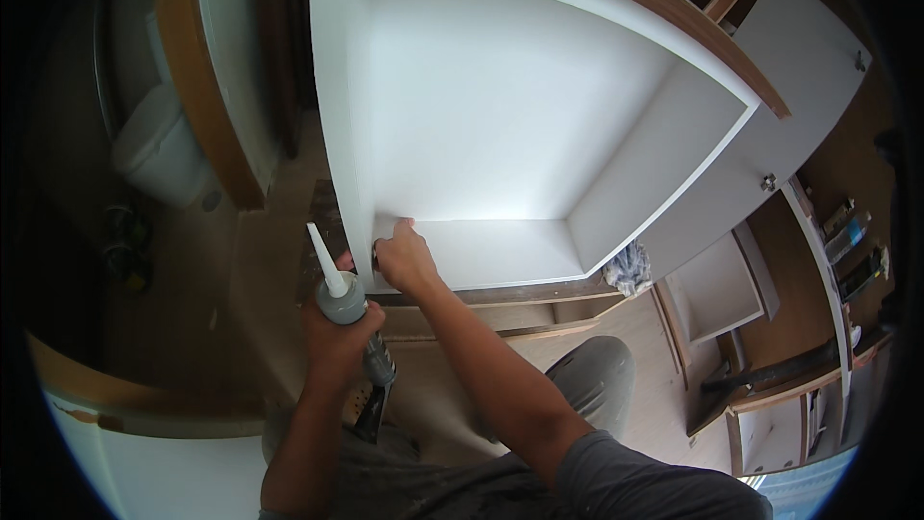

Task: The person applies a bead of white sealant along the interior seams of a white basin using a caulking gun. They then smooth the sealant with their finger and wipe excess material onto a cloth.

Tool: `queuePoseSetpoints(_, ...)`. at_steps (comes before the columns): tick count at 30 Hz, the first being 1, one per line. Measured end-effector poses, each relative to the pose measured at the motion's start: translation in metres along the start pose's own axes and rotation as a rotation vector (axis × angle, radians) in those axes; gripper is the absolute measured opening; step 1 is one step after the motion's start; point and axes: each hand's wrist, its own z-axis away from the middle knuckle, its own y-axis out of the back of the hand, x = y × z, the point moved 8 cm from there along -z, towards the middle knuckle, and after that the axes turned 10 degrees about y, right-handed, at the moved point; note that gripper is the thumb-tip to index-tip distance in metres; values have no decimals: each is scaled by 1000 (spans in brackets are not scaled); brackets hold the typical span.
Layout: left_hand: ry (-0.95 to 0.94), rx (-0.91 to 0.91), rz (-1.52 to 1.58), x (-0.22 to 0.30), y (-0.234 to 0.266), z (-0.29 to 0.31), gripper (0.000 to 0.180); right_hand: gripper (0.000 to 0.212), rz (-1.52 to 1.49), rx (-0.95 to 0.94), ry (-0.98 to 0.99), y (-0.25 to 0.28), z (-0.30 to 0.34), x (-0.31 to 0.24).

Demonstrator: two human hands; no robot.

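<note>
A caulking gun (379, 363) with a grey sealant cartridge (344, 302) and a long white nozzle (326, 258) stands almost upright. My left hand (336, 337) is wrapped round it, just left of the white cabinet box. The nozzle points up and away from me, outside the cabinet's left side panel (344, 125). My right hand (405, 258) is inside the box at its near left corner, low over the bottom panel (481, 246). Its fingers are mostly curled, with one fingertip raised toward the back panel (500, 87). A small dark bit shows at the curled fingers; what it is stays unclear.
Crumpled plastic (628, 269) lies at the box's front right corner. A grey door panel with hinges (767, 182) leans at the right, near shelves with tools (852, 236). A white toilet (162, 146) stands beyond the doorway at left. My knee (592, 395) is below the box.
</note>
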Motion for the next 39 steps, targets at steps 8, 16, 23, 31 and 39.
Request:
queuePoseSetpoints(8,0,40,-69,5,3,0,56,60,-915,91,-69,30,35,17)
queuePoseSetpoints(16,10,32,-14,-1,-2,2,59,48,-1098,101,-228,106,82,72)
queuePoseSetpoints(23,-22,-1,-26,6,-6,1,71,47,-995,131,-253,110,74,89)
queuePoseSetpoints(31,-26,5,-29,4,-2,1,70,59,-840,160,-261,107,66,79)
queuePoseSetpoints(39,-8,15,-71,0,0,1,68,58,-574,224,-206,76,35,71)
